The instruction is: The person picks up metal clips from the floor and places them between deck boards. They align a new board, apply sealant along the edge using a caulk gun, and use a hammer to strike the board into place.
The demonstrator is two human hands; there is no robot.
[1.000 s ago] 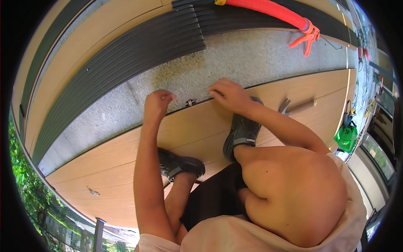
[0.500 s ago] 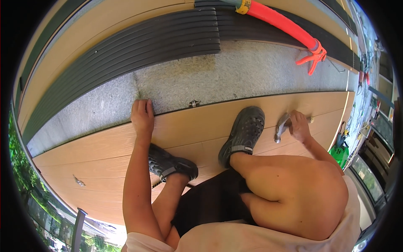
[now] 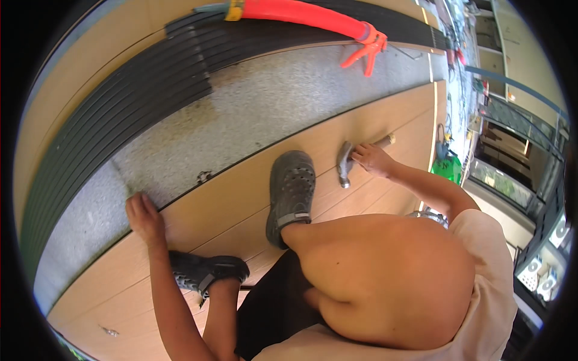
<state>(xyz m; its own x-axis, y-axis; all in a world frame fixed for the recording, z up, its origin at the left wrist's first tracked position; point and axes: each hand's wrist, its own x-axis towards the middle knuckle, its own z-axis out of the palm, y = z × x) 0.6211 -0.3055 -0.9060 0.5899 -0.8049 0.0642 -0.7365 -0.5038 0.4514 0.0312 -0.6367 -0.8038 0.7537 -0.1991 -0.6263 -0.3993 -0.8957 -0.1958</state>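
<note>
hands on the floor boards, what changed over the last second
The right hand left the board edge, swung out to the right and now rests on the hammer lying on the wooden boards. The left hand slid left along the edge where the boards meet the grey underlay. The hammer, both shoes and the small piece by the edge stayed put.

A green plastic bag-like package (image 3: 447, 165) is seen at the right edge of the wooden floor (image 3: 241, 204). A yellow label band (image 3: 234, 9) is wrapped around the orange tool handle (image 3: 301, 12) at top.
</note>
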